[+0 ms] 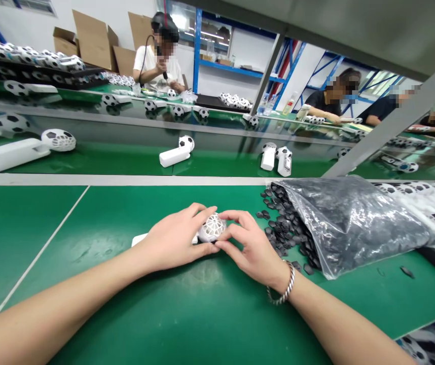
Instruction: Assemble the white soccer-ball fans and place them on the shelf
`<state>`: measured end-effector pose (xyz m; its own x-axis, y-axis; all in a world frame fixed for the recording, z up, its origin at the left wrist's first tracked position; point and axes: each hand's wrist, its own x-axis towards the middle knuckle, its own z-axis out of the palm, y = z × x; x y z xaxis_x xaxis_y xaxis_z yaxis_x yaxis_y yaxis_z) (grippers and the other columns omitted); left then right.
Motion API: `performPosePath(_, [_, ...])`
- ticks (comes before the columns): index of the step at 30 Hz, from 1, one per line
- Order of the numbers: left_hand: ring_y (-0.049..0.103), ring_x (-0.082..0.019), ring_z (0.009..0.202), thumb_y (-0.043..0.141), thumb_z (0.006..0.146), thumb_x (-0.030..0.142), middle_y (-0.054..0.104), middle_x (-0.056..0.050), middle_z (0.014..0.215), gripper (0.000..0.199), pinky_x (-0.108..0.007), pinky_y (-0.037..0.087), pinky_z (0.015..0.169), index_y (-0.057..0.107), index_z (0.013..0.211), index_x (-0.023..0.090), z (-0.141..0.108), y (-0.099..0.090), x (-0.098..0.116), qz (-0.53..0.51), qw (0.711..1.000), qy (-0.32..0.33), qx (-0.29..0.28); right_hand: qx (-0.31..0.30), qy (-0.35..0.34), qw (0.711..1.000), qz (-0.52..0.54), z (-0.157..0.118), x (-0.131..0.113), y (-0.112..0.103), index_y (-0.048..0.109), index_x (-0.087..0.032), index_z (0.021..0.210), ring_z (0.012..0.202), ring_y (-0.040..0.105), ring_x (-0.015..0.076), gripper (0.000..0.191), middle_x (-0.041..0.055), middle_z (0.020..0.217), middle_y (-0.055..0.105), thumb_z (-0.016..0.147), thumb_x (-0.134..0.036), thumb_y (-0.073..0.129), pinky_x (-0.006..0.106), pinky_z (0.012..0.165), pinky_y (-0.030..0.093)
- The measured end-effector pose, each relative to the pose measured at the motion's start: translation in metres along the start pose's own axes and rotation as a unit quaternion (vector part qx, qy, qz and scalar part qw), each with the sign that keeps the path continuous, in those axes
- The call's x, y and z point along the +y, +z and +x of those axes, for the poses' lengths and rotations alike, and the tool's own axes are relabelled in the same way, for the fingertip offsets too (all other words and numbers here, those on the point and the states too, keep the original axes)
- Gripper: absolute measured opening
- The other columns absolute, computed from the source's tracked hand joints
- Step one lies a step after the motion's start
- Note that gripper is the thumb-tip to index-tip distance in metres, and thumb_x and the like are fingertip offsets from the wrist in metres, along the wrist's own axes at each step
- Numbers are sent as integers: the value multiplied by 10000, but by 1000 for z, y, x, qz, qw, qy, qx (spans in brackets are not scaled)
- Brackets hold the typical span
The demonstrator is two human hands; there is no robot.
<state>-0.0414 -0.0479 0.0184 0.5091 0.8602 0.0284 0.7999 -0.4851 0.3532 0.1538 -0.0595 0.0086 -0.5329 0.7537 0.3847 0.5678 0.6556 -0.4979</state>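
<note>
A handheld fan with a round, football-patterned head (212, 227) lies on the green worktop between my two hands. Its white handle (138, 239) sticks out to the left, mostly covered by my left hand (177, 235), whose fingers and thumb close round the head from the left. From the right, my right hand (246, 241) has its fingertips and thumb pressed on the head's edge. Whether a small part sits between those right fingertips I cannot make out. Beside the right hand, many small black pentagon pieces (286, 228) spill out of a clear plastic bag (358, 218).
Beyond a pale rail, a conveyor (221, 165) carries several white fans, including one fan (177, 152) straight ahead. A slanted grey post (385, 121) rises at right. Trays of fans (430, 203) stand right. Several people sit across the line, one person (162, 61) in white.
</note>
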Motion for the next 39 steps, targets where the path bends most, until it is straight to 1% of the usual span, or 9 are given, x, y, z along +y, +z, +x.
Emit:
performPosePath(5, [542,-226,957,494,747,520,502,-32,1169,595,-308,436,767,339,1281,309,2,-1,-2,-23,1000,-1,2,24,46,996,72,1,3,9,489,-219,976,1187,378,213,218,78,1224,443,777,-241,573,392,962,356])
performPosePath(8, [533,-221,980,508,743,500,502,-17,1175,602,-304,433,776,332,1288,315,1,-2,-5,-35,999,-5,-1,-5,68,992,103,1,6,12,358,-209,1201,1192,387,208,450,97,1257,443,796,-270,547,386,965,369])
performPosePath(11, [525,-219,998,493,755,494,496,-8,1187,587,-306,429,790,331,1291,319,0,-3,-5,-46,999,-5,-4,-21,59,992,110,1,9,13,309,-210,1270,1166,420,198,497,87,1273,447,823,-287,511,381,985,355])
performPosePath(22, [535,-216,979,507,752,487,520,-6,1156,537,-317,433,795,380,1243,313,2,0,-5,-65,998,4,4,-44,102,987,112,10,15,2,422,-197,1180,999,539,167,353,72,1140,542,849,-310,469,312,847,449])
performPosePath(25, [528,-223,1010,554,718,443,505,-23,1202,577,-315,434,803,374,1238,269,1,-1,-11,-66,997,28,-7,-2,179,983,-41,11,41,-16,508,-170,1096,900,576,178,318,96,1070,552,863,-370,423,336,820,450])
performPosePath(28, [519,-211,1019,538,710,260,528,-29,1183,530,-323,415,836,391,1219,245,3,-5,-16,-45,995,87,-13,21,260,936,-239,8,69,-31,552,-151,1035,916,563,260,307,135,1047,537,810,-355,508,383,759,453])
performPosePath(30, [483,-217,1060,485,699,134,522,-31,1199,555,-356,381,872,393,1232,256,5,-8,-18,-5,990,138,-4,-2,284,916,-282,5,82,-35,577,-156,974,890,572,266,246,128,979,556,809,-324,507,371,729,452])
performPosePath(33, [438,-225,1094,401,697,22,525,-20,1199,592,-407,343,895,416,1225,289,8,-9,-20,47,986,157,30,-27,273,926,-259,4,91,-33,584,-170,887,800,591,208,150,85,870,572,820,-257,481,316,721,441])
performPosePath(39, [360,-223,1184,314,697,-47,570,29,1150,643,-499,221,997,404,1226,306,9,4,-22,25,993,101,65,-39,224,957,-178,5,82,-28,591,-186,817,746,563,168,112,45,804,572,796,-188,481,277,702,425])
